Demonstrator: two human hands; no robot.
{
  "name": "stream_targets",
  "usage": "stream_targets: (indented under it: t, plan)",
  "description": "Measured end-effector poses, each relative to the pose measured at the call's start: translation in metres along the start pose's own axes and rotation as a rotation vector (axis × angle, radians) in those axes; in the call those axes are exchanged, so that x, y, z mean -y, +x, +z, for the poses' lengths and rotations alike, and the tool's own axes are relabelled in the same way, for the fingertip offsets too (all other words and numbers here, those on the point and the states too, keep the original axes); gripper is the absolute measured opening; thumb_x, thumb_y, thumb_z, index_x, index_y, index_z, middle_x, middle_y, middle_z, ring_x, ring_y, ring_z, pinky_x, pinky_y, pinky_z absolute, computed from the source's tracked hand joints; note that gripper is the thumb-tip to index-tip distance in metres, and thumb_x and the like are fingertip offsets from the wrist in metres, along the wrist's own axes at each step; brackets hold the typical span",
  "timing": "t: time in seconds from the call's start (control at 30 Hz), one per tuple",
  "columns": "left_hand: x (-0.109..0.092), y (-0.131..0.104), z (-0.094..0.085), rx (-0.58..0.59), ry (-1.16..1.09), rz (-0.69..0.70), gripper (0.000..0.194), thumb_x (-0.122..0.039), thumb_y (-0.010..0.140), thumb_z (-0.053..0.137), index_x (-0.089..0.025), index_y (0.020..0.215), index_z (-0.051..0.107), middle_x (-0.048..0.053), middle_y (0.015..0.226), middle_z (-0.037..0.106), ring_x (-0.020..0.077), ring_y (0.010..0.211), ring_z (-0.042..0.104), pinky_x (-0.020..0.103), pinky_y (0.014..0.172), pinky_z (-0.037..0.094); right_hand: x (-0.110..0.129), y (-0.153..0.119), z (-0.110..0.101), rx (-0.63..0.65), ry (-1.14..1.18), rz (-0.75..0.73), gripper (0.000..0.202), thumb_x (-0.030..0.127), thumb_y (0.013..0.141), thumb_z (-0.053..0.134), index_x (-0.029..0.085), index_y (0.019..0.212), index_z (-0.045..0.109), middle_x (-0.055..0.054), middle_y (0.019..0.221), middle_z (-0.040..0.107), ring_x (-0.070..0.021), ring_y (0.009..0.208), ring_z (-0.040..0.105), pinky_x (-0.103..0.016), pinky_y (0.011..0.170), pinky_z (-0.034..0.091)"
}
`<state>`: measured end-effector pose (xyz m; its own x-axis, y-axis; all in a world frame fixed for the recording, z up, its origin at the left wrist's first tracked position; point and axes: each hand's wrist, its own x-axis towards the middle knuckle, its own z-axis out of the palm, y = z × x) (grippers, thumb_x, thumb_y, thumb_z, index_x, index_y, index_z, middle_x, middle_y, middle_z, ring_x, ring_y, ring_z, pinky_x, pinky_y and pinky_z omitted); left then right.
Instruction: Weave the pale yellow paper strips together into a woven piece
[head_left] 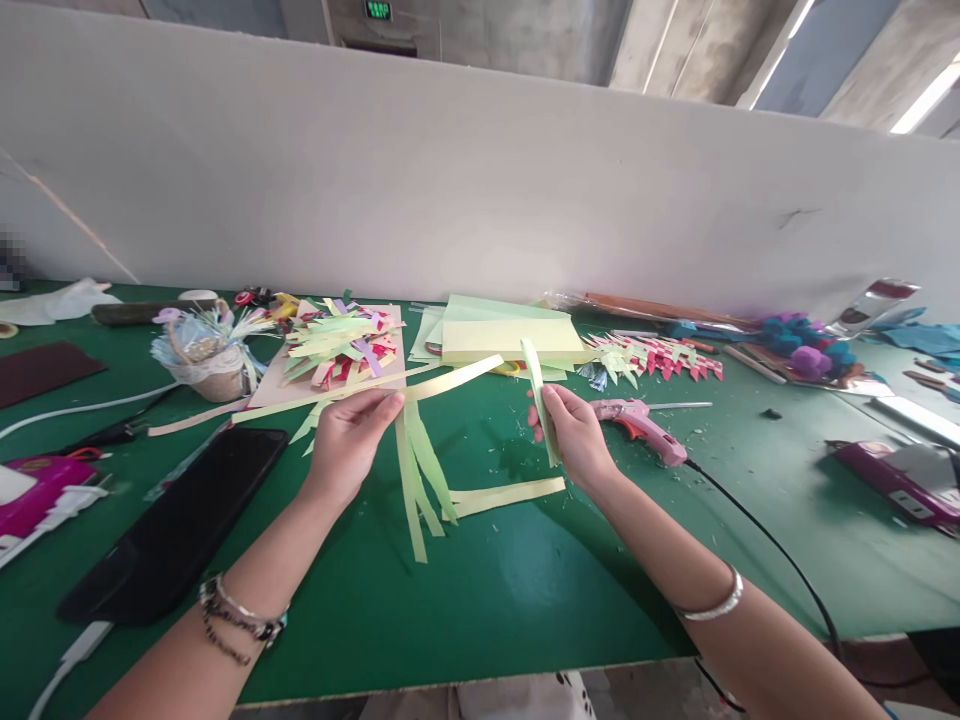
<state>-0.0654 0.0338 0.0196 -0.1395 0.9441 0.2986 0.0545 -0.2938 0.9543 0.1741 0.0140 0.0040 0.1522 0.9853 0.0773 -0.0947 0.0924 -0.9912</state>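
Note:
My left hand [351, 440] is closed, pinching a pale yellow paper strip [457, 377] between thumb and fingers above the table. Several light green paper strips [424, 465] hang down just right of that hand; whether it holds them too I cannot tell. My right hand [574, 430] is closed around a folded light green paper strip [538, 385], which it keeps upright. Below and between the hands, another yellow paper strip [510, 496] lies on the green table. A pink glue gun [649, 425] rests just right of my right hand.
A pile of cut coloured paper [341, 345] lies behind my left hand, with stacked paper sheets [510, 325] at the back middle. A black phone [180, 520] and a small flower basket [217, 360] are at left. Pink-and-white paper fringes [664, 357] and a power strip [904, 480] are at right.

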Motion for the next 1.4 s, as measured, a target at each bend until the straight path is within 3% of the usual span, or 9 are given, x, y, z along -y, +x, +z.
stream_targets:
  t: [0.7, 1.4]
  plan:
    - [0.0039, -0.0002, -0.0006, 0.056, -0.129, -0.01, 0.03, -0.045, 0.056, 0.077, -0.017, 0.067, 0.072, 0.0, 0.062, 0.063, 0.0116, 0.061, 0.054, 0.021, 0.06, 0.046, -0.0055, -0.0023, 0.0076, 0.122, -0.007, 0.06, 0.031, 0.048, 0.081, 0.05, 0.018, 0.077, 0.059, 0.004, 0.056, 0.054, -0.0055, 0.041, 0.043, -0.021, 0.045, 0.033]
    - [0.0041, 0.0, -0.0004, 0.068, -0.078, 0.022, 0.028, -0.043, 0.059, 0.074, -0.017, 0.07, 0.072, 0.002, 0.066, 0.066, 0.0144, 0.064, 0.057, 0.025, 0.062, 0.049, -0.0075, -0.0016, 0.0087, 0.118, -0.003, 0.092, 0.033, 0.05, 0.078, 0.052, 0.018, 0.077, 0.058, 0.004, 0.055, 0.053, -0.0061, 0.041, 0.042, -0.022, 0.044, 0.033]
